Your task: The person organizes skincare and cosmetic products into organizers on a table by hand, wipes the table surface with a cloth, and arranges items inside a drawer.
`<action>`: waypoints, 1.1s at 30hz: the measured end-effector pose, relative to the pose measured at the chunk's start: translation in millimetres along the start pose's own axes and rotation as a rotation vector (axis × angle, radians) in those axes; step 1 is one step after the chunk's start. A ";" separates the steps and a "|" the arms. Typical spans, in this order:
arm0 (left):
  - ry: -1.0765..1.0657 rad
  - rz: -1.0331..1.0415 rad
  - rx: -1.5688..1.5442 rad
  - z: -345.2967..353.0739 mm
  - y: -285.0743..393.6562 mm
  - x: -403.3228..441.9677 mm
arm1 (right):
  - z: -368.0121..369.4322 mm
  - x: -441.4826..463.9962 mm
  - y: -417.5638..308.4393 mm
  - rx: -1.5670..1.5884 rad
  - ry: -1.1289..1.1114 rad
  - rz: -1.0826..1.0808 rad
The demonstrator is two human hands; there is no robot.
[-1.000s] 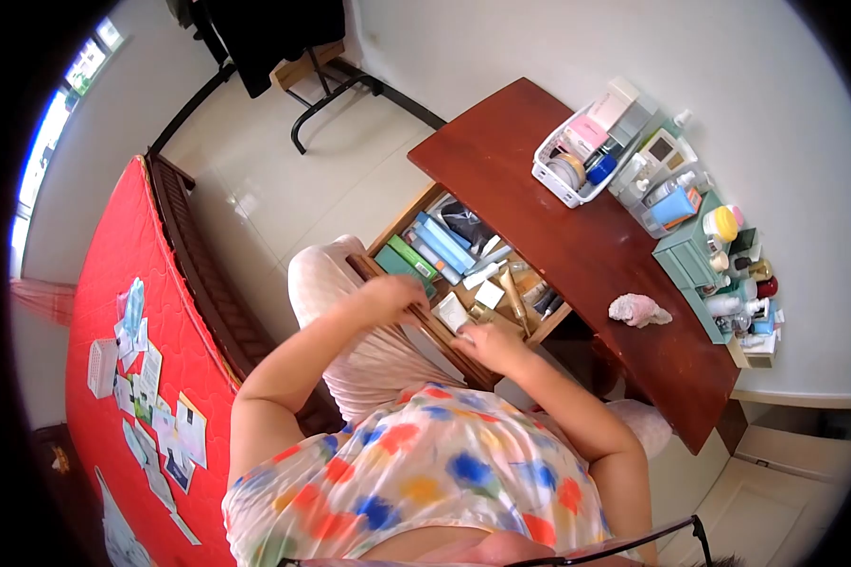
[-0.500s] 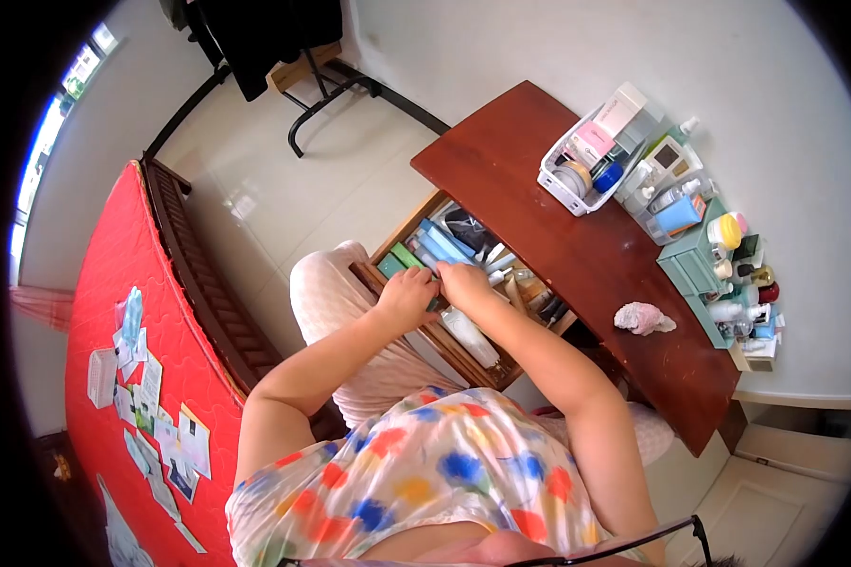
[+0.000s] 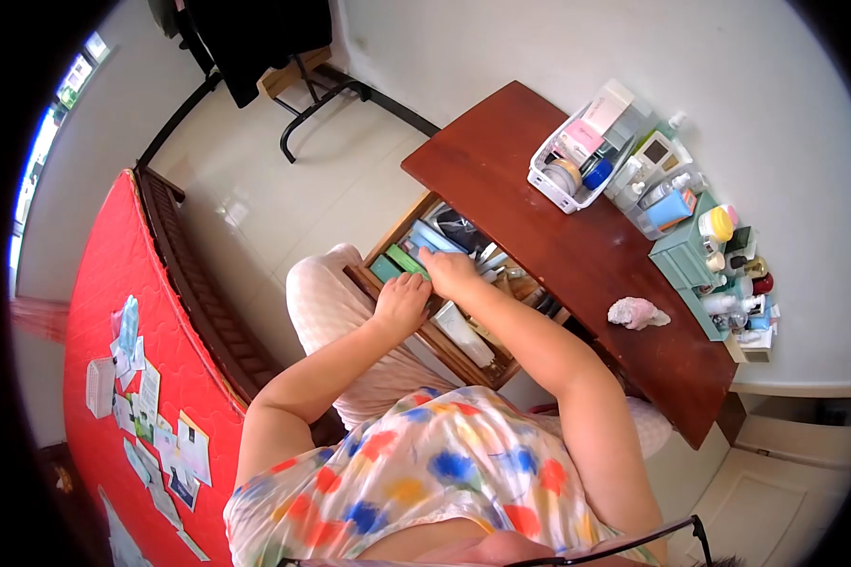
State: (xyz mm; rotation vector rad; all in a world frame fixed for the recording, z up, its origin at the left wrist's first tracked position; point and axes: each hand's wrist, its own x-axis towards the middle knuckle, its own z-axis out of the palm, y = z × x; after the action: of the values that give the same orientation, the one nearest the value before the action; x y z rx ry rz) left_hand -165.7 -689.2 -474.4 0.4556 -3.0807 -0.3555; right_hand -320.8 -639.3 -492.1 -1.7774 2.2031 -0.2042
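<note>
In the head view, both of my hands reach into an open wooden drawer (image 3: 460,363) crowded with small packages. My left hand (image 3: 404,302) is closed, its fingers bent over the near end of a narrow green box (image 3: 405,259). Beside it, my right hand (image 3: 450,274) curls its fingers at the same box's right end; its fingertips are partly hidden. A darker green box (image 3: 384,268) lies just left of them, and light blue packets (image 3: 431,236) lie behind. Closer to me in the drawer is a white tube-like package (image 3: 463,335).
A reddish-brown tabletop (image 3: 501,170) overhangs the drawer. On it stand a white basket (image 3: 564,197) of cosmetics, a green organizer (image 3: 683,257) among several bottles, and a pinkish crumpled cloth (image 3: 638,313). Papers (image 3: 165,444) are scattered on the red bed (image 3: 104,274).
My right hand has shifted slightly left and up, closer to the green box. My left hand has drawn back a little. The whole view has moved slightly.
</note>
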 end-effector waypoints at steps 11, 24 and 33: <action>0.058 -0.008 -0.081 17.4 -8.0 -8.4 | 23.7 -24.1 5.1 -0.203 0.187 -0.025; -0.034 -0.053 -0.054 -2.8 -8.2 -5.0 | 21.0 -25.5 4.5 -0.197 0.295 -0.202; -0.008 -0.122 -0.227 -37.0 0.2 -22.7 | 18.3 -28.7 7.8 0.093 0.527 -0.252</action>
State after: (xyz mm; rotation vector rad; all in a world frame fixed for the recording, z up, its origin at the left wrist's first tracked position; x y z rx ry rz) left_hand -142.5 -690.7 -437.6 0.6344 -2.9763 -0.7012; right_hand -316.7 -608.3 -507.6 -2.1279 2.2282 -0.9083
